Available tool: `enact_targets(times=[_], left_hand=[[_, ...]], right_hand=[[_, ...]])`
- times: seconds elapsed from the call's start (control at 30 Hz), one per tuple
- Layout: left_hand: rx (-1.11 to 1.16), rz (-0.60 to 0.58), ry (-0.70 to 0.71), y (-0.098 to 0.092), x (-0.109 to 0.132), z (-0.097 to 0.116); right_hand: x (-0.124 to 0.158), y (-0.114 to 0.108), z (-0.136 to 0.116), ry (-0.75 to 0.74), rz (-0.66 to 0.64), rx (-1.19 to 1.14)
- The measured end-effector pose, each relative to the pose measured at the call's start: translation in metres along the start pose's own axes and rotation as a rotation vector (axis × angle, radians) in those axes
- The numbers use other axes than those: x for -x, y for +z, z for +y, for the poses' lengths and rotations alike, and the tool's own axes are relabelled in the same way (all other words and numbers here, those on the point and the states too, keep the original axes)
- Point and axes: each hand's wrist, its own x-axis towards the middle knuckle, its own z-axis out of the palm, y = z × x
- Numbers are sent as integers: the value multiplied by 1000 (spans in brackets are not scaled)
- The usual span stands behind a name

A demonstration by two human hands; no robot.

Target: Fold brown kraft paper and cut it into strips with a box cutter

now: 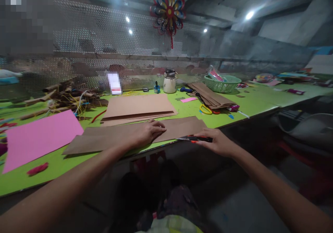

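A long piece of brown paper [179,128] lies along the front edge of the green table, with a fold or overlapping layer at its left part. My left hand [147,133] rests on the middle of this paper, its fingers partly bent and pressing down. At the paper's right front edge, my right hand [217,141] is closed around a dark-handled box cutter [186,138]. Its silver blade points left along the paper's edge, and my fingers cover part of the handle. Behind both hands lies a stack of larger folded brown sheets [140,106].
Pink paper [43,139] lies at the left, near a tangle of sticks and yellow string [67,99]. Beyond the stack stand a white jar [170,83] and a small blue bottle [156,88]. Yellow-handled scissors [205,109], brown strips [213,96] and a green basket [223,84] are at the right.
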Motion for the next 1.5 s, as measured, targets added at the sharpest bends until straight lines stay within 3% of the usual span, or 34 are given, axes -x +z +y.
enact_targets(times=[0.87, 1.03, 1.27, 1.37, 1.5], left_hand=[[-6, 11, -2, 3, 1, 0], [-67, -24, -3, 4, -12, 16], [-209, -35, -70, 24, -56, 52], [-215, -31, -26, 9, -53, 57], [-146, -31, 43, -28, -14, 47]], right_hand=[[-29, 40, -53, 24, -26, -89], [-24, 27, -44, 24, -41, -66], [-1, -3, -13, 59, -82, -64], [4, -3, -5, 90, -74, -94], [4, 1, -2, 109, -80, -113]])
